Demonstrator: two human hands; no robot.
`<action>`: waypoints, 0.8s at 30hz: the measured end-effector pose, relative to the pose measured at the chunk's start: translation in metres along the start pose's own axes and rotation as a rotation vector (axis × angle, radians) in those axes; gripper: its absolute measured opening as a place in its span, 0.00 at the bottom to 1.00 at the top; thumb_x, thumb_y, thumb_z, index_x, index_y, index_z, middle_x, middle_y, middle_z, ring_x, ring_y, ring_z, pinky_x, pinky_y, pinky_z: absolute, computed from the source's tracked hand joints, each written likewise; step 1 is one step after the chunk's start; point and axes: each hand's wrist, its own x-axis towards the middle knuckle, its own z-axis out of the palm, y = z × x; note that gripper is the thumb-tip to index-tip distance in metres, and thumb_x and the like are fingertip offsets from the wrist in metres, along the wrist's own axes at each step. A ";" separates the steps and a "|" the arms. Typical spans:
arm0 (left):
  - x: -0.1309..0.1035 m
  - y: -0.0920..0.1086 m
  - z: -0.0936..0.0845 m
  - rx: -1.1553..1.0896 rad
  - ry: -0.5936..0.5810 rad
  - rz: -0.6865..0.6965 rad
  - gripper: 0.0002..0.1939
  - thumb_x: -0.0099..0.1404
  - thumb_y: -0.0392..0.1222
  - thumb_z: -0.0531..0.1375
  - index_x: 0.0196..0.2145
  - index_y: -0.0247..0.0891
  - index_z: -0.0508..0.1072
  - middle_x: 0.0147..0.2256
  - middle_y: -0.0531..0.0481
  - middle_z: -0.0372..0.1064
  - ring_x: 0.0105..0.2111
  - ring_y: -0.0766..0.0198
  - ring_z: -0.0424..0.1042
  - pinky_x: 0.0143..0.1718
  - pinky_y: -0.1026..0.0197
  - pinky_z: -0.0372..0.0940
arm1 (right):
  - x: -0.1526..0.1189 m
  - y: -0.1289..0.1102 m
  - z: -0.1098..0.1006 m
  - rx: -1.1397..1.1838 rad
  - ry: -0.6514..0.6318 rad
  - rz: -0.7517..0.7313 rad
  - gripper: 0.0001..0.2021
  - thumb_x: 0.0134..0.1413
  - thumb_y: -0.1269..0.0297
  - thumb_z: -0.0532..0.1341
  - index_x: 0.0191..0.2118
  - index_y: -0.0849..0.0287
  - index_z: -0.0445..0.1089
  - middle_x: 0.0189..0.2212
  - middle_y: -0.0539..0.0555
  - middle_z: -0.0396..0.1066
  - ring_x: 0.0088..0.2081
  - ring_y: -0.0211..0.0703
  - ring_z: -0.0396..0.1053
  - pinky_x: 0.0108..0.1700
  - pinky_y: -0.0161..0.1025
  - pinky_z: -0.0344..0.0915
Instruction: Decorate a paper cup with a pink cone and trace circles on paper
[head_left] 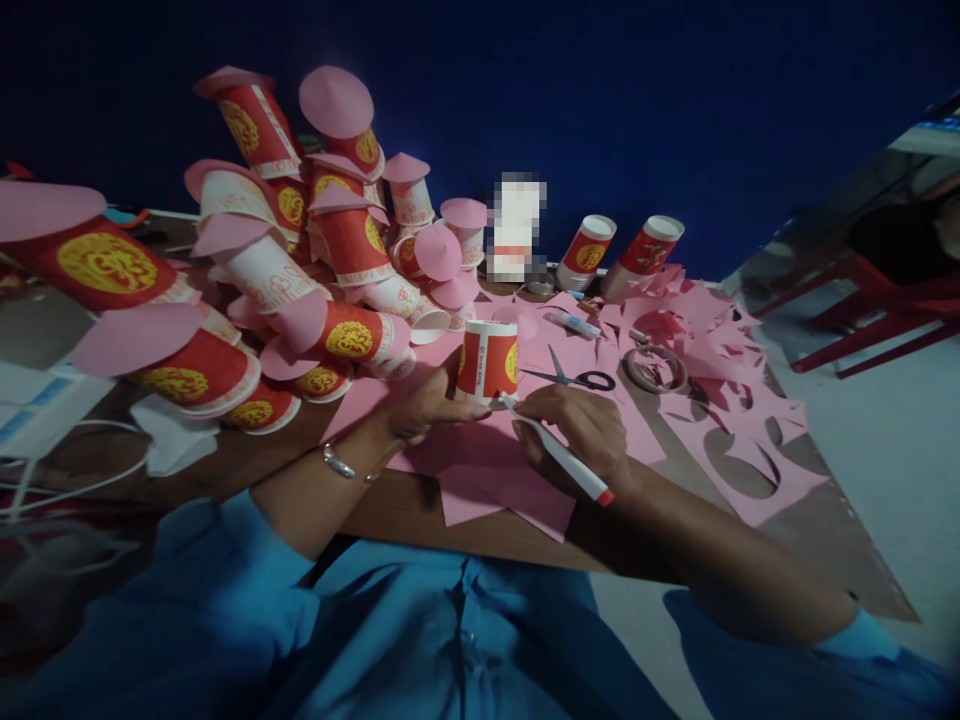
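Note:
A red paper cup (487, 362) with a gold emblem stands upside down on pink paper in front of me. My left hand (427, 408) grips its lower left side, the thumb lying along the rim. In my right hand (574, 425) is a white marker (562, 460) with a red end, its tip touching or almost touching the cup near the lower rim. Pink paper sheets (517, 490) lie beneath both hands. Just behind the right hand rest black scissors (574, 380), their blades apart.
Many cups with pink cone hats (349, 245) are piled on the left. Two cup stacks (586, 252) stand at the back. A tape roll (656, 369), a glue stick (576, 324) and cut pink scraps (739, 450) lie to the right. A red stool (847, 290) stands beyond.

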 end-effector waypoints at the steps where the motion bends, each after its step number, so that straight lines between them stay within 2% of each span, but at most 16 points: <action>1: 0.000 0.000 0.000 -0.001 0.004 -0.003 0.40 0.53 0.42 0.77 0.61 0.40 0.71 0.54 0.41 0.77 0.51 0.50 0.77 0.55 0.50 0.68 | 0.000 0.000 0.000 -0.002 0.002 0.001 0.08 0.63 0.73 0.64 0.45 0.56 0.71 0.30 0.51 0.79 0.30 0.40 0.79 0.33 0.35 0.75; 7: 0.000 -0.002 0.000 -0.004 0.020 -0.022 0.41 0.53 0.41 0.77 0.62 0.40 0.69 0.53 0.42 0.78 0.52 0.49 0.77 0.54 0.51 0.68 | 0.002 -0.002 0.001 0.017 -0.003 -0.005 0.07 0.60 0.76 0.63 0.41 0.58 0.70 0.26 0.50 0.77 0.26 0.40 0.76 0.29 0.34 0.71; 12: 0.001 -0.001 0.001 -0.030 0.023 -0.024 0.37 0.53 0.39 0.77 0.58 0.38 0.70 0.50 0.42 0.79 0.48 0.53 0.77 0.51 0.54 0.69 | 0.002 -0.004 -0.001 0.037 -0.056 0.003 0.06 0.61 0.75 0.62 0.40 0.57 0.68 0.25 0.49 0.76 0.25 0.38 0.75 0.29 0.34 0.70; 19: 0.000 0.000 0.002 -0.007 0.027 0.006 0.33 0.53 0.39 0.76 0.56 0.39 0.72 0.49 0.44 0.79 0.48 0.52 0.77 0.51 0.53 0.67 | 0.005 -0.004 -0.004 0.017 0.007 -0.029 0.08 0.60 0.76 0.62 0.42 0.56 0.70 0.26 0.50 0.77 0.27 0.39 0.77 0.30 0.35 0.72; 24: 0.000 0.001 0.000 0.016 0.004 0.005 0.37 0.54 0.40 0.76 0.60 0.40 0.70 0.49 0.44 0.79 0.49 0.51 0.77 0.52 0.51 0.67 | 0.005 -0.002 -0.004 0.020 0.015 -0.010 0.08 0.60 0.76 0.63 0.42 0.56 0.71 0.28 0.50 0.78 0.28 0.40 0.77 0.30 0.35 0.73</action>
